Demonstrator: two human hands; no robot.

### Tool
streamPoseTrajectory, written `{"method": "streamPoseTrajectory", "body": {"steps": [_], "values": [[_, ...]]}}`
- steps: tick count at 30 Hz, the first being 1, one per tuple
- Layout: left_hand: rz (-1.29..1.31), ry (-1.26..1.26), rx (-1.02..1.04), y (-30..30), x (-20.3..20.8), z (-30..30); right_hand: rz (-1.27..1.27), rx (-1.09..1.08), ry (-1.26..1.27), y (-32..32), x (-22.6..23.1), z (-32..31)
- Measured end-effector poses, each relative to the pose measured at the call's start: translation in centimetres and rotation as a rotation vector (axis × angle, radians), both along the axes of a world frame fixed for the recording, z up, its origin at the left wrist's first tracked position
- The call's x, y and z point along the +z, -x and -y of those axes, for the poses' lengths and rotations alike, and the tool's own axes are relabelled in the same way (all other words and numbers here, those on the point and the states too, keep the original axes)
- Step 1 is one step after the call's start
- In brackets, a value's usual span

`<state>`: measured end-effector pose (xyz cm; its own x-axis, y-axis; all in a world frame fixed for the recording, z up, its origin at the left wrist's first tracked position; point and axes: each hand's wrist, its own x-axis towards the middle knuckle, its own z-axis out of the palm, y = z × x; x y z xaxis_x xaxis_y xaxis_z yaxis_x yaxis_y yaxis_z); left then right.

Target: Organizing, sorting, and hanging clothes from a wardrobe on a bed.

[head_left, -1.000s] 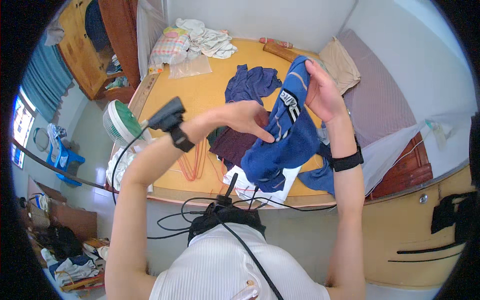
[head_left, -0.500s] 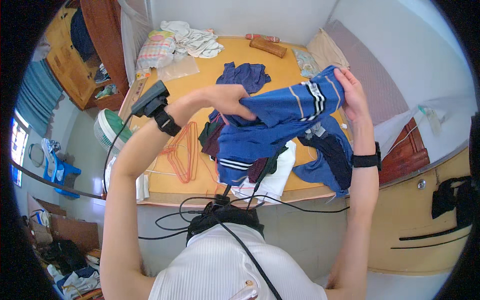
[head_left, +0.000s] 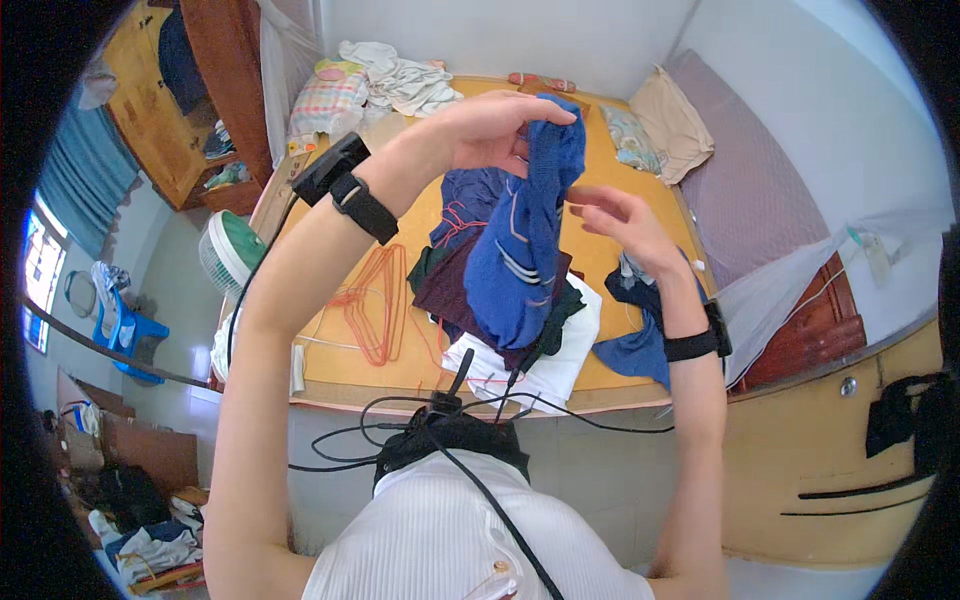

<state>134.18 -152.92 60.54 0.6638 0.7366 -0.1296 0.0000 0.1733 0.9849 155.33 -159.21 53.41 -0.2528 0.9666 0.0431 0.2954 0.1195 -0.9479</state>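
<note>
Your left hand [head_left: 490,132] pinches the far end of a striped blue garment [head_left: 515,255], thumb over the cloth and fingers curled beneath, while your right hand [head_left: 632,228] waits just beside it with fingers loosely spread and nothing in the grasp. Whether the right fingertips brush the garment's edge, you cannot tell from this angle.

The garment hangs between your two hands and toward you, its long axis running from the far grip down to the near side, leaning slightly left; the wider, white-striped part falls at the near end. Your left hand is at the top of that line, while your right is off its right side, a little nearer to you. Your left arm bends at the elbow, its forearm slanting far and right; your right forearm rises almost straight, the wrist turned so the fingers point left.

Below the cloth, on a yellow mat [head_left: 345,372], lie a maroon garment [head_left: 445,290] and a white garment [head_left: 582,345], with a dark blue garment [head_left: 470,187] farther off. Orange hangers [head_left: 375,310] rest to the left, more blue clothing [head_left: 635,352] to the right, and a patterned pillow [head_left: 630,138] far right.
</note>
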Motion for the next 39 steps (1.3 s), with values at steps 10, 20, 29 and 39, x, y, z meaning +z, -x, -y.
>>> {"method": "streamPoseTrajectory", "body": {"steps": [10,20,29,39], "values": [[0.221,-0.118,0.219,-0.9,-1.5,0.7,-0.147,-0.159,-0.271,2.7,0.0,-3.0],[-0.203,-0.192,0.182,1.6,-5.0,0.2,-0.94,0.277,0.254,2.7,1.9,-1.5],[-0.444,-0.303,-0.101,3.8,-5.3,-0.3,-0.319,0.017,-0.198,2.1,2.9,-2.3],[0.024,-0.19,-0.132,7.9,-1.8,-0.7,-0.295,-0.132,-0.16,-5.0,5.0,-2.5]]}}
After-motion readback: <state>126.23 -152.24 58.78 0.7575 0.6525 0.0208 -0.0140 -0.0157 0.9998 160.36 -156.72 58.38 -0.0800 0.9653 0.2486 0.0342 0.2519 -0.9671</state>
